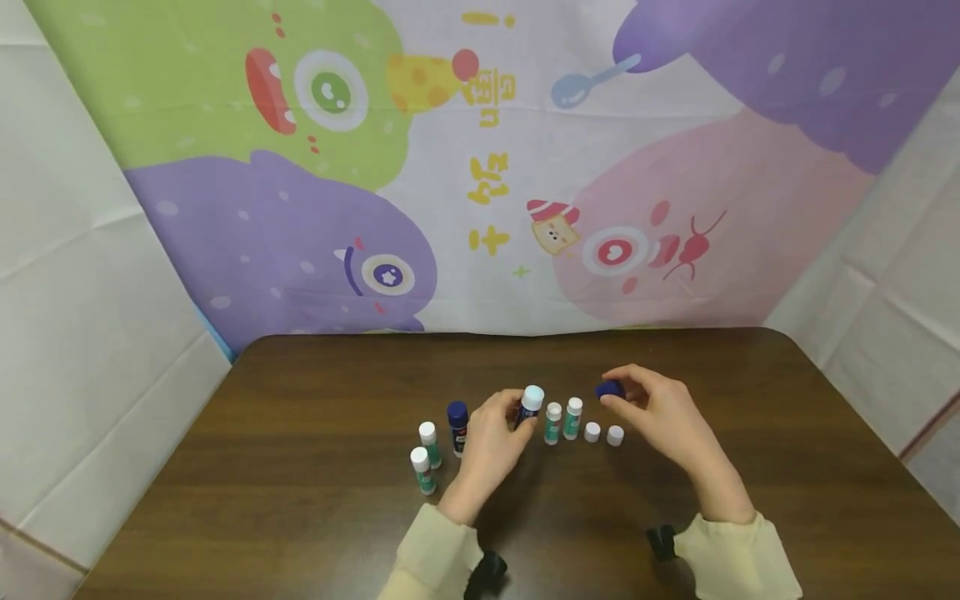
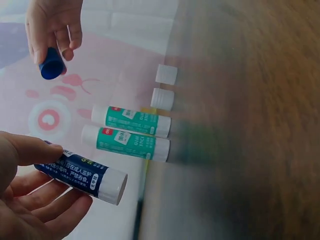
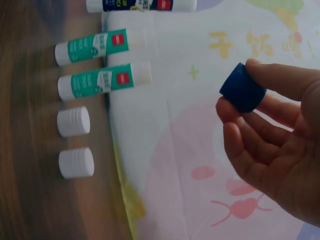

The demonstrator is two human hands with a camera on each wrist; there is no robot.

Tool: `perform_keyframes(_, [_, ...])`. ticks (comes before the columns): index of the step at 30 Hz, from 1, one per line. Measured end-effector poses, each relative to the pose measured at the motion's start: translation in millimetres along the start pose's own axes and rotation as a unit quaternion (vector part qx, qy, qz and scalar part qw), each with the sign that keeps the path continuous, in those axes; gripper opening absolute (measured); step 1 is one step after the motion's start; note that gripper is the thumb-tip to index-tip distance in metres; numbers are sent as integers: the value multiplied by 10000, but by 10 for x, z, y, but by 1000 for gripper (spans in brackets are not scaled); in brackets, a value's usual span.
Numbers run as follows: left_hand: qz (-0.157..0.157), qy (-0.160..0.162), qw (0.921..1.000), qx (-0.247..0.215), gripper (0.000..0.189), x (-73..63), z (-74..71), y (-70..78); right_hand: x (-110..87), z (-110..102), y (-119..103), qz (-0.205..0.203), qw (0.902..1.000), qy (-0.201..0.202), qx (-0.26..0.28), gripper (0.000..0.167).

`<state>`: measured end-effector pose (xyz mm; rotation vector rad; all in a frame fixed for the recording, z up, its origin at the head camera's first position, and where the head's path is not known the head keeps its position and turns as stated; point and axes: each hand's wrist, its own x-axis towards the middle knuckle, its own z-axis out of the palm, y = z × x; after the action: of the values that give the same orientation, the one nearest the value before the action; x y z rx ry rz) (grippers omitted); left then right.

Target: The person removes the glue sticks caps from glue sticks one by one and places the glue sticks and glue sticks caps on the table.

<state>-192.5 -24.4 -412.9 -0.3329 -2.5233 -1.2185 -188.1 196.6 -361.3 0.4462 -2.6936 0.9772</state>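
Note:
My left hand (image 1: 491, 435) grips a dark blue glue stick (image 2: 80, 172) whose blue cap is off, its whitish top showing. Between thumb and fingers, my right hand (image 1: 669, 417) pinches a dark blue cap (image 3: 243, 89), raised to the right of that stick. Two green glue sticks, a nearer one (image 1: 552, 427) and another (image 1: 572, 422), stand uncapped between the hands. Beside them two ridged white caps, one (image 3: 73, 121) and a second (image 3: 76, 163), sit on the tabletop. Partly behind my left hand is another dark blue glue stick (image 1: 457, 425) with its cap on.
Two green glue sticks with white caps, one (image 1: 430, 448) and a second (image 1: 423, 475), stand at the left on the brown table (image 1: 300, 500). A cartoon-printed cloth (image 1: 480, 292) hangs along the table's far edge. Pale cloth covers both sides.

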Motion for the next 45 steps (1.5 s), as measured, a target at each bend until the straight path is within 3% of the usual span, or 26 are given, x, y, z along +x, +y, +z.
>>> perform_keyframes(11, [-190,-71,9998,57,28,20,64,-36,28,-120,231,253,9951,-707,-637,24])
perform_keyframes(16, [-257,-91,9995,135,27,26,87,-58,18,-93,334,442,9918,-1022,-630,28])
perform_keyframes(27, [-430,-189,9989,67,25,-2,119,-113,-8,-20,465,1016,9754,-1581,-1152,24])
perform_keyframes(45, [-478,-191,9987,20,25,3,150,-115,12,164,607,1207,9679,-1864,-1178,25])
